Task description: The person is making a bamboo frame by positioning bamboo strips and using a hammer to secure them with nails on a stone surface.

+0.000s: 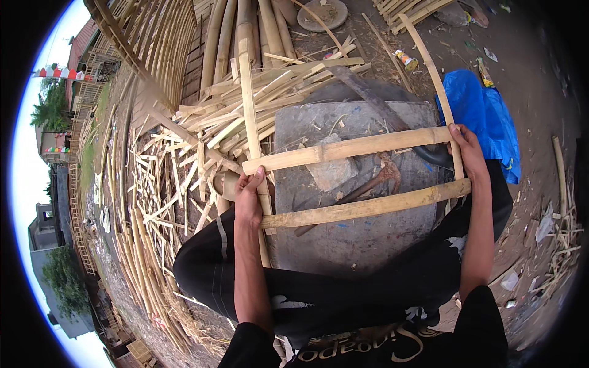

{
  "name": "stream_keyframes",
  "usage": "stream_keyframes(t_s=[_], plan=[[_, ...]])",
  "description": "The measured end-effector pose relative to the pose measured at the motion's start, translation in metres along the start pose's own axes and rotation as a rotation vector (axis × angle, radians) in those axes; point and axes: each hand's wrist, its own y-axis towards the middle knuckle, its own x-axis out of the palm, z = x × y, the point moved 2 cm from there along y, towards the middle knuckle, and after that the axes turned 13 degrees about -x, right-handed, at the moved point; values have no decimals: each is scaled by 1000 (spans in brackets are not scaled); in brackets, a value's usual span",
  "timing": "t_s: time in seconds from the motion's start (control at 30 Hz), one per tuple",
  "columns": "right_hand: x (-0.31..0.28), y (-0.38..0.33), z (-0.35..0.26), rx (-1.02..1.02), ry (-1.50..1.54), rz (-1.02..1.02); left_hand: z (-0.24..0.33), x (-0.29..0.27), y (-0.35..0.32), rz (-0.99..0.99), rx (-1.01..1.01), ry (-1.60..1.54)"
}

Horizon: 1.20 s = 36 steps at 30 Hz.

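I have only one view, from the left fisheye camera on the person's head, and it looks steeply down and forward, close over the lap and the grey slab [343, 245]. The left hand [248, 199] and right hand [469, 153] come in from the lower edge. Straight bamboo slats [362, 146] bend toward the rim, where houses [52, 144] and sky appear far left.

Grey stone block [343, 239], pale stone chunk [331, 168], rusty tool [374, 181], two bamboo slats [362, 208]
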Motion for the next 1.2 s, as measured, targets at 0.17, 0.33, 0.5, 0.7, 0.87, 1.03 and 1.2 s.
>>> stream_keyframes(t_s=[0.17,0.33,0.5,0.7,0.87,1.03,1.2], plan=[[2,-1,0,-11,115,48,-3,10,5,64,26,5],[-2,0,8,-20,166,64,-5,12,7,83,12,-56],[-3,1,10,-38,164,54,-3,12,1,56,-28,-56],[-2,-1,9,-18,188,61,-7,-1,8,45,33,-105],[-7,2,11,-10,218,40,-9,4,9,87,102,-123],[-8,1,11,-18,206,0,-7,13,-9,81,69,-155],[2,-4,5,-34,154,-40,-2,5,-17,26,35,-170]])
